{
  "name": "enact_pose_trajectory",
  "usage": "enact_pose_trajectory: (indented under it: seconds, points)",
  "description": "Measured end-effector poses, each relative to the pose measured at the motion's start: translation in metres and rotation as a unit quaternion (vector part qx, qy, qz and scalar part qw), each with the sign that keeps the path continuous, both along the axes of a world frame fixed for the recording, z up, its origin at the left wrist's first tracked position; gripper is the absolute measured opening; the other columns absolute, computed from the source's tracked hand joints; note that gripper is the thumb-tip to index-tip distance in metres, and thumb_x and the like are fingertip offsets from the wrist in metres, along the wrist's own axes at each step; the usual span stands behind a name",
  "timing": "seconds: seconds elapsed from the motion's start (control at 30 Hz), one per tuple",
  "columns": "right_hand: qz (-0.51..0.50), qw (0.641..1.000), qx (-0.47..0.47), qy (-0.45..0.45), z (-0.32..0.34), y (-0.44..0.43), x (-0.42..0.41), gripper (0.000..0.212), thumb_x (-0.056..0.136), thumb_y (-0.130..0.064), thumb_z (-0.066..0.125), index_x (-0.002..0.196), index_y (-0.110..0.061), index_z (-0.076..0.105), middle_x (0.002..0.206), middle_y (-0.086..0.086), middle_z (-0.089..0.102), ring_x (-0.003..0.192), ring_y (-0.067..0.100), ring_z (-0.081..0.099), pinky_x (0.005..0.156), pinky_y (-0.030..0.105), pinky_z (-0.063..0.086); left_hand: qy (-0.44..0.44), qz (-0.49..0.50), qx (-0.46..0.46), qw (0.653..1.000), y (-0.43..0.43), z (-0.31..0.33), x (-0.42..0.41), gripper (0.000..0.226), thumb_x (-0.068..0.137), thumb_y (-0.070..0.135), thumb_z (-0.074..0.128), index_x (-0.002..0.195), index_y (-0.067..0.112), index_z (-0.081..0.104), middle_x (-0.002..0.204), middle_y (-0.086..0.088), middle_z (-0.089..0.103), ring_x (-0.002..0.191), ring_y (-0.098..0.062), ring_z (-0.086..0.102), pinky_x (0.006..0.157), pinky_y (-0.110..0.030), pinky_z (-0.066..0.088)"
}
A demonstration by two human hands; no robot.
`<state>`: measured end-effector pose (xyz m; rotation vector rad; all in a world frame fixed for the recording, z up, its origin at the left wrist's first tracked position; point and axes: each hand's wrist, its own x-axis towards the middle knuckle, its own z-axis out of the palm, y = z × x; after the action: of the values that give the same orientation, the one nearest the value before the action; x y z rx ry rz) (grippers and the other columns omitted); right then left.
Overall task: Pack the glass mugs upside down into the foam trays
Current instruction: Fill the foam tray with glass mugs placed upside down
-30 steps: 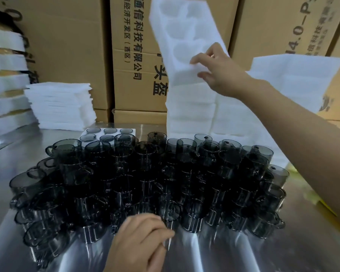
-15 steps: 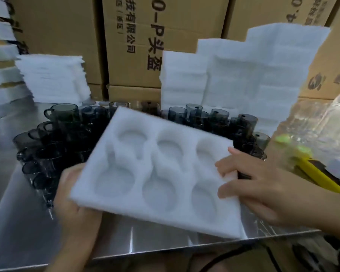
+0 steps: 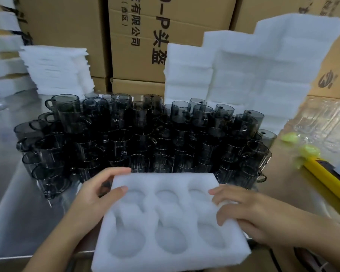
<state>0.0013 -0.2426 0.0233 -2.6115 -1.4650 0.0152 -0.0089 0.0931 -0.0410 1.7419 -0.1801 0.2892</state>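
Empty foam tray [image 3: 165,179] lower centre | left hand [image 3: 98,195], right hand [image 3: 253,214] grip its short ends | glass mugs [image 3: 126,138] just above both.

Cardboard boxes [image 3: 137,46] printed with black characters tower behind the steel table [image 3: 18,213]; off its right edge lie a yellow tool [image 3: 326,180] and clear plastic packaging [image 3: 322,122].

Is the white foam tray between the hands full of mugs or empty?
Empty: all six round pockets of the foam tray show bare white foam, and the glass mugs stand behind it.
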Motion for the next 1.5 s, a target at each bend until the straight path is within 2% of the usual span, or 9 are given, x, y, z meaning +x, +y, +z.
enact_pose_trajectory:
  seconds: [0.13, 0.23, 0.37, 0.43, 0.6, 0.8, 1.0, 1.27, 1.5]
  points:
    - [-0.048, 0.998, -0.001, 0.049, 0.003, 0.004, 0.006, 0.029, 0.093, -0.004, 0.046, 0.101, -0.022, 0.067, 0.122, -0.007, 0.049, 0.136, -0.005, 0.027, 0.101, 0.012, 0.032, 0.009, 0.018, -0.004, 1.0, -0.005, 0.002, 0.0, 0.037, 0.086, 0.004, 0.065, 0.092, 0.04, 0.071, 0.1, 0.01, 0.069, 0.088, -0.021, 0.066, 0.077, -0.04, 0.055]
    - [-0.094, 0.991, -0.026, 0.087, 0.016, 0.013, 0.007, 0.039, 0.084, 0.0, 0.038, 0.094, -0.025, 0.067, 0.122, -0.016, 0.047, 0.123, -0.009, 0.037, 0.09, 0.006, 0.033, -0.018, 0.033, 0.017, 0.999, -0.008, 0.002, 0.005, 0.042, 0.085, -0.002, 0.064, 0.087, 0.039, 0.072, 0.106, 0.017, 0.065, 0.098, -0.01, 0.062, 0.083, -0.033, 0.05]
    - [-0.138, 0.987, 0.082, 0.005, 0.034, 0.036, 0.018, 0.038, 0.078, 0.009, 0.043, 0.077, -0.027, 0.056, 0.106, -0.016, 0.053, 0.083, 0.016, 0.058, 0.072, 0.03, 0.045, -0.07, 0.068, 0.067, 0.993, -0.006, -0.001, 0.007, 0.044, 0.082, -0.001, 0.067, 0.084, 0.043, 0.071, 0.106, 0.025, 0.06, 0.099, 0.003, 0.057, 0.076, -0.007, 0.042]
    - [-0.145, 0.983, 0.112, -0.033, 0.039, 0.054, 0.031, 0.031, 0.083, 0.006, 0.05, 0.084, -0.022, 0.064, 0.103, -0.015, 0.053, 0.076, 0.009, 0.056, 0.071, 0.033, 0.045, -0.075, 0.078, 0.071, 0.992, -0.007, -0.002, 0.009, 0.042, 0.081, -0.001, 0.068, 0.08, 0.04, 0.072, 0.105, 0.024, 0.059, 0.094, 0.002, 0.056, 0.075, -0.006, 0.041]
    - [-0.145, 0.988, 0.033, -0.046, 0.036, 0.106, 0.069, 0.024, 0.093, -0.016, 0.055, 0.109, -0.028, 0.068, 0.113, -0.009, 0.052, 0.089, 0.01, 0.053, 0.082, 0.033, 0.046, -0.072, 0.079, 0.048, 0.993, -0.006, -0.005, 0.008, 0.035, 0.079, 0.003, 0.072, 0.074, 0.038, 0.073, 0.105, 0.021, 0.063, 0.086, -0.005, 0.06, 0.074, -0.016, 0.047]
    - [-0.142, 0.987, -0.074, -0.015, 0.024, 0.122, 0.091, 0.024, 0.086, -0.018, 0.06, 0.103, -0.029, 0.073, 0.111, -0.005, 0.051, 0.094, 0.013, 0.045, 0.074, 0.024, 0.033, -0.062, 0.08, 0.032, 0.994, -0.006, -0.006, 0.006, 0.017, 0.077, 0.023, 0.076, 0.075, 0.04, 0.074, 0.106, 0.019, 0.064, 0.084, -0.016, 0.06, 0.075, -0.027, 0.049]
    - [-0.128, 0.99, -0.054, -0.034, 0.019, 0.118, 0.093, 0.02, 0.087, -0.021, 0.061, 0.103, -0.025, 0.072, 0.103, -0.007, 0.047, 0.104, 0.015, 0.045, 0.082, 0.029, 0.036, -0.05, 0.078, 0.03, 0.995, -0.008, -0.003, 0.006, 0.039, 0.081, -0.001, 0.071, 0.071, 0.037, 0.073, 0.101, 0.02, 0.063, 0.078, 0.0, 0.058, 0.069, -0.009, 0.044]
    - [-0.131, 0.99, 0.041, -0.016, 0.02, 0.105, 0.087, 0.016, 0.091, -0.019, 0.06, 0.104, -0.021, 0.07, 0.11, -0.006, 0.047, 0.102, 0.01, 0.045, 0.086, 0.029, 0.041, -0.048, 0.088, 0.008, 0.995, -0.012, -0.001, 0.004, 0.035, 0.081, -0.006, 0.068, 0.069, 0.027, 0.073, 0.099, 0.01, 0.065, 0.076, 0.001, 0.059, 0.068, -0.009, 0.043]
    - [-0.145, 0.986, 0.087, -0.005, 0.022, 0.09, 0.084, 0.01, 0.094, -0.02, 0.054, 0.099, -0.027, 0.06, 0.111, -0.017, 0.039, 0.089, 0.001, 0.044, 0.078, 0.025, 0.04, -0.043, 0.088, 0.02, 0.995, -0.011, -0.001, 0.003, 0.039, 0.082, -0.004, 0.067, 0.069, 0.033, 0.073, 0.101, 0.019, 0.063, 0.075, 0.001, 0.058, 0.065, -0.009, 0.042]
